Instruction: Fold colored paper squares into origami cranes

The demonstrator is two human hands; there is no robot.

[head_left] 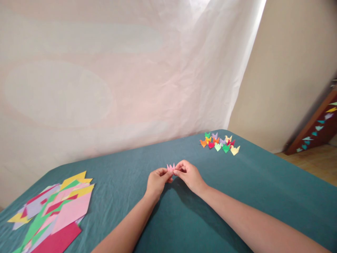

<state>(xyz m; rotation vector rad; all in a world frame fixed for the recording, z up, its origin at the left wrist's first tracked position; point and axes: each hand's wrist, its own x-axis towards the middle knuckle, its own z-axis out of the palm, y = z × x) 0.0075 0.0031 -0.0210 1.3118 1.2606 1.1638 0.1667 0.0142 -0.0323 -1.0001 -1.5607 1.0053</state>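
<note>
A small pink folded paper piece (171, 167) with pointed tips sits between both my hands, just above the teal tablecloth (237, 196). My left hand (157, 182) pinches its left side with closed fingers. My right hand (188, 174) pinches its right side, fingers curled together. Both forearms reach in from the bottom edge.
A cluster of several small folded paper pieces (219, 142) in many colours lies at the table's far right. A loose stack of coloured paper sheets (54, 214) lies at the near left. A white sheet (118, 70) hangs behind the table. A brown board with paper pieces (317, 131) leans at far right.
</note>
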